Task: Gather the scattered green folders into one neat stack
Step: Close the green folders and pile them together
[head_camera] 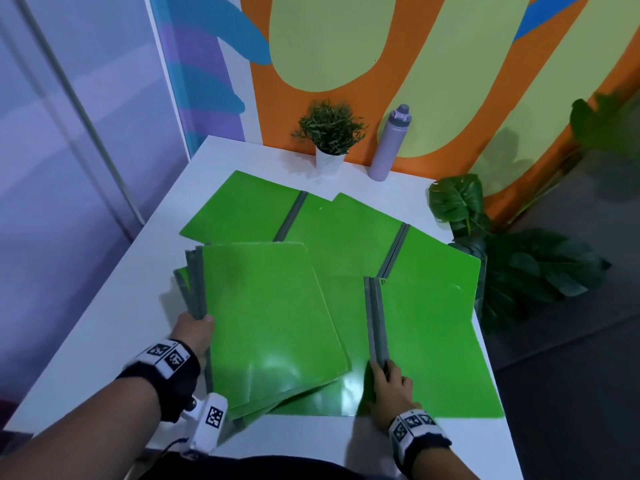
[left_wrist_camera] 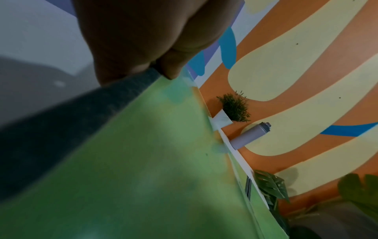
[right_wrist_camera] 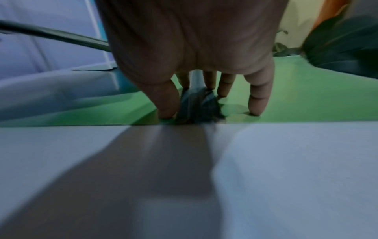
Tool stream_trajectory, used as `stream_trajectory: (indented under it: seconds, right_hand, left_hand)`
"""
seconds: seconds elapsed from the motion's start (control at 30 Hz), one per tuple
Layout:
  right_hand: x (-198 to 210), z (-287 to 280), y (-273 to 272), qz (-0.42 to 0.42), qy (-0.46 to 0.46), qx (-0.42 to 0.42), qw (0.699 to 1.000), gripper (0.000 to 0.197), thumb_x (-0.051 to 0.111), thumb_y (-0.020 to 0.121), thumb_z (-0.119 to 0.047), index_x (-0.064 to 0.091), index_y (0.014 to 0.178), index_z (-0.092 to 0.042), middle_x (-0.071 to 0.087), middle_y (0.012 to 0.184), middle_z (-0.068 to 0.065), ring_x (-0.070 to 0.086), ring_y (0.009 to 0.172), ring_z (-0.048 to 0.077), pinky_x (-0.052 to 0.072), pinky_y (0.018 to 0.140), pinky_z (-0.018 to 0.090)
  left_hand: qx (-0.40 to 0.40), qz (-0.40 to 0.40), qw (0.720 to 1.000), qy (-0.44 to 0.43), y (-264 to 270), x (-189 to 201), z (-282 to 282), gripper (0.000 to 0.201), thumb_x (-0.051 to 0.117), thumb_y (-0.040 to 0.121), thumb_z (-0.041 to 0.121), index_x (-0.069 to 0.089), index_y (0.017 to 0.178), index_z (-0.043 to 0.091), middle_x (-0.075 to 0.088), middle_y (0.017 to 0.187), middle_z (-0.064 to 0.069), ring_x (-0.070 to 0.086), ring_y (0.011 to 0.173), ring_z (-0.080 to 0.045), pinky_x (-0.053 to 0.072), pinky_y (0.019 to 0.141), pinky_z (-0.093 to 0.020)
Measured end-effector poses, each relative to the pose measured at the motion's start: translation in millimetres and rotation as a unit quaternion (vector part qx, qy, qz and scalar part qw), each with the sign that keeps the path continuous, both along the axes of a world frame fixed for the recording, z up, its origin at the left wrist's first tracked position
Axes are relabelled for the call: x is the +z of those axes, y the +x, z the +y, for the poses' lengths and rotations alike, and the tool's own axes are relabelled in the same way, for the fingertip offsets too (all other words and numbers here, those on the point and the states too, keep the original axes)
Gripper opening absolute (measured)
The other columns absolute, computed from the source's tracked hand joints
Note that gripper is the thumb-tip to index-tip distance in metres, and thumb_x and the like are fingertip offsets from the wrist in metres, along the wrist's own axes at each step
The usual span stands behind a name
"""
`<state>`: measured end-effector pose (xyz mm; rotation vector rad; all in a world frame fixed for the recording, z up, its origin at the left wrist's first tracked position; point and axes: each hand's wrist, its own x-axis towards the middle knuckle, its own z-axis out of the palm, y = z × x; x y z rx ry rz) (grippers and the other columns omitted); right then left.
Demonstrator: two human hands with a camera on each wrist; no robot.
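Note:
Several green folders with grey spines lie overlapping on the white table. My left hand grips a bundle of folders by the grey spines at their left edge, tilted a little above the rest. The left wrist view shows thumb and fingers pinching that spine, with the green cover filling the frame. My right hand is at the near end of the right folder, thumb and fingers on either side of its grey spine. More folders lie spread behind.
A small potted plant and a purple bottle stand at the table's back edge against the painted wall. Large leafy plants crowd the table's right side. The table's right edge runs just beside the right folder.

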<state>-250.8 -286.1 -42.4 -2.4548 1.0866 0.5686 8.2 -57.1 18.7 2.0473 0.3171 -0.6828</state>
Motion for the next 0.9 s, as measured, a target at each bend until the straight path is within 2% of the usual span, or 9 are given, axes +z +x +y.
stream_trajectory:
  seconds: [0.13, 0.23, 0.3, 0.37, 0.53, 0.63, 0.73, 0.83, 0.9]
  right_hand:
    - [16.1, -33.6, -4.0, -0.013, -0.058, -0.14, 0.988, 0.065, 0.055, 0.086, -0.028, 0.024, 0.142, -0.031, 0.022, 0.15, 0.007, 0.03, 0.13, 0.032, 0.037, 0.104, 0.056]
    - [24.7, -46.9, -8.3, -0.022, -0.017, -0.319, 0.947, 0.084, 0.072, 0.072, -0.011, 0.027, 0.143, -0.022, 0.02, 0.15, 0.014, 0.029, 0.13, 0.039, 0.036, 0.104, 0.056]
    - [24.9, -49.7, -11.7, -0.051, 0.02, -0.419, 0.906, 0.085, 0.07, 0.071, -0.003, 0.029, 0.144, -0.016, 0.027, 0.142, 0.022, 0.043, 0.117, 0.043, 0.045, 0.096, 0.051]
    - [18.4, -52.3, -13.0, -0.107, 0.063, -0.481, 0.868, 0.079, 0.065, 0.075, -0.002, 0.028, 0.144, -0.014, 0.034, 0.136, 0.028, 0.052, 0.097, 0.04, 0.046, 0.079, 0.038]
    - [15.3, -66.7, 4.5, -0.251, 0.194, -0.531, 0.786, 0.072, 0.063, 0.078, -0.003, 0.033, 0.14, -0.021, 0.059, 0.12, 0.024, 0.054, 0.069, 0.024, 0.044, 0.061, 0.034]
    - [31.8, -69.5, 23.2, -0.255, 0.214, -0.496, 0.802, 0.062, 0.061, 0.08, -0.007, 0.039, 0.135, -0.025, 0.06, 0.111, 0.016, 0.058, 0.079, 0.027, 0.051, 0.072, 0.037]
    - [31.5, -72.3, 30.9, -0.22, 0.182, -0.477, 0.831, 0.057, 0.059, 0.081, -0.008, 0.042, 0.136, -0.008, 0.058, 0.119, 0.018, 0.059, 0.087, 0.029, 0.05, 0.079, 0.034]
    - [20.6, -65.3, 26.9, -0.194, 0.174, -0.467, 0.845, 0.041, 0.054, 0.087, -0.01, 0.053, 0.125, 0.004, 0.058, 0.104, 0.014, 0.052, 0.075, 0.022, 0.044, 0.055, 0.018]
    - [14.1, -58.4, 25.7, -0.183, 0.174, -0.494, 0.832, 0.041, 0.057, 0.084, -0.007, 0.053, 0.123, 0.006, 0.056, 0.093, 0.014, 0.052, 0.064, 0.023, 0.044, 0.05, 0.026]
  left_hand:
    - [-0.018, -0.007, 1.0, 0.007, -5.5, -8.4, -5.0, 0.04, 0.042, 0.096, 0.014, 0.041, 0.132, -0.003, 0.053, 0.086, -0.014, 0.052, 0.076, -0.028, 0.045, 0.069, -0.036]
    - [-0.018, -0.01, 1.0, 0.02, -11.0, -12.4, -7.3, 0.033, 0.043, 0.095, 0.013, 0.044, 0.125, -0.002, 0.053, 0.085, -0.017, 0.054, 0.075, -0.03, 0.047, 0.065, -0.037]
    - [-0.011, 0.006, 1.0, 0.014, -14.5, -16.7, -9.3, 0.033, 0.043, 0.095, 0.012, 0.044, 0.124, -0.002, 0.051, 0.082, -0.016, 0.053, 0.076, -0.03, 0.047, 0.07, -0.037]
    - [0.002, 0.025, 1.0, 0.0, -15.3, -22.2, -10.9, 0.034, 0.043, 0.094, 0.011, 0.043, 0.125, -0.004, 0.05, 0.084, -0.015, 0.053, 0.081, -0.03, 0.047, 0.081, -0.041]
    - [0.024, 0.045, 0.998, -0.027, -12.3, -23.8, -15.6, 0.04, 0.043, 0.093, 0.011, 0.037, 0.131, 0.0, 0.051, 0.086, -0.015, 0.048, 0.072, -0.027, 0.05, 0.081, -0.041]
    - [0.026, 0.04, 0.998, -0.045, -8.0, -16.7, -18.0, 0.049, 0.044, 0.094, 0.012, 0.029, 0.14, 0.004, 0.053, 0.094, -0.015, 0.05, 0.076, -0.027, 0.051, 0.078, -0.044]
    - [0.026, 0.037, 0.998, -0.048, -7.5, -13.6, -18.1, 0.05, 0.044, 0.094, 0.012, 0.028, 0.14, 0.002, 0.049, 0.097, -0.011, 0.053, 0.093, -0.031, 0.049, 0.088, -0.044]
    - [0.043, 0.05, 0.996, -0.063, -10.5, -15.4, -15.9, 0.057, 0.049, 0.092, 0.012, 0.025, 0.143, 0.002, 0.049, 0.126, -0.019, 0.05, 0.114, -0.037, 0.041, 0.1, -0.049]
    - [0.051, 0.061, 0.994, -0.072, -14.7, -13.3, -14.9, 0.067, 0.056, 0.089, 0.012, 0.019, 0.145, 0.007, 0.038, 0.144, -0.023, 0.042, 0.128, -0.04, 0.036, 0.105, -0.052]
